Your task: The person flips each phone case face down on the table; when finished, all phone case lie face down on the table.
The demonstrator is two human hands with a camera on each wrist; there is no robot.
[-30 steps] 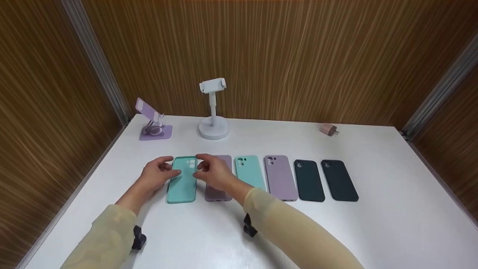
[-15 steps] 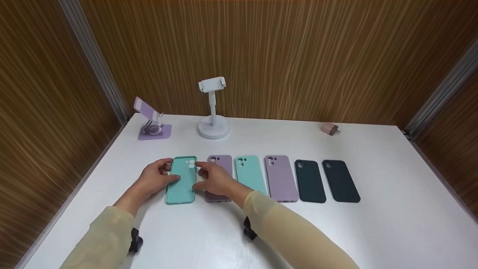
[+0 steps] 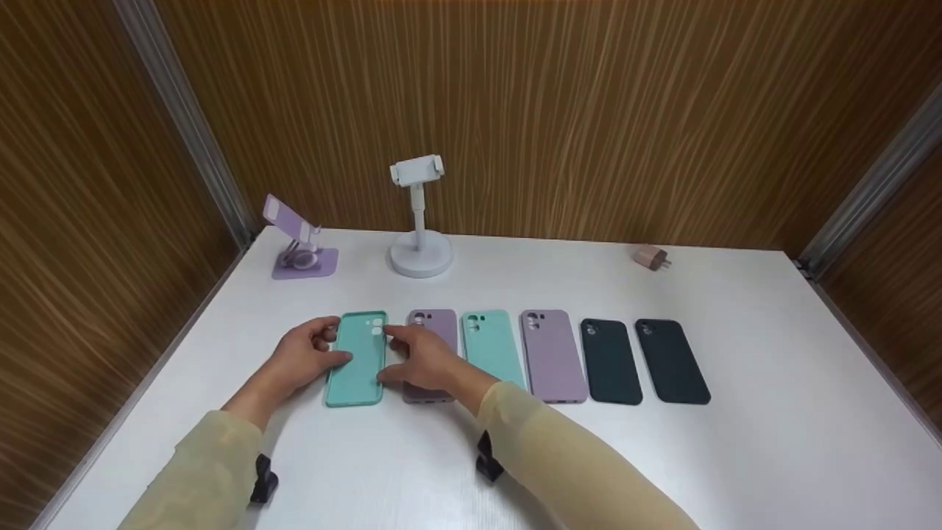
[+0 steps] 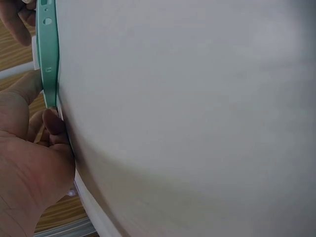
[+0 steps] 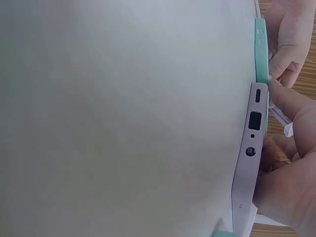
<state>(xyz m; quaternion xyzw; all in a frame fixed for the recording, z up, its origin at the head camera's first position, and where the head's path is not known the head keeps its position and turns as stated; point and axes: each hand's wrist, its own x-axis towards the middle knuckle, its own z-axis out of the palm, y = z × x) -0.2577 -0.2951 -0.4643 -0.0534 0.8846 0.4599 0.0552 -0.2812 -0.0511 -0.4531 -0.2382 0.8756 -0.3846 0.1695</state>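
A mint-green phone case (image 3: 357, 372) lies at the left end of the row, inner side up, its camera cutouts at the top right. My left hand (image 3: 300, 355) holds its left edge, thumb over the case and fingers curled at the side. On the opposite edge, my right hand (image 3: 425, 358) grips with thumb and forefinger. Beneath the right hand lies a purple phone case (image 3: 441, 320), partly covered. In the right wrist view, the end of a purple case (image 5: 247, 148) with port cutouts stands near the right fingers.
Rightward in the row lie another mint case (image 3: 491, 338), a second purple case (image 3: 553, 357) and two dark cases (image 3: 612, 361). Behind stand a purple folding phone stand (image 3: 302, 243) and a white phone stand (image 3: 421, 254). A pink charger plug (image 3: 651, 257) lies at back right.
My right hand has slid down along the mint case's right edge, uncovering the top of the purple case beside it. My left hand has shifted slightly downward. The other cases stay in place.
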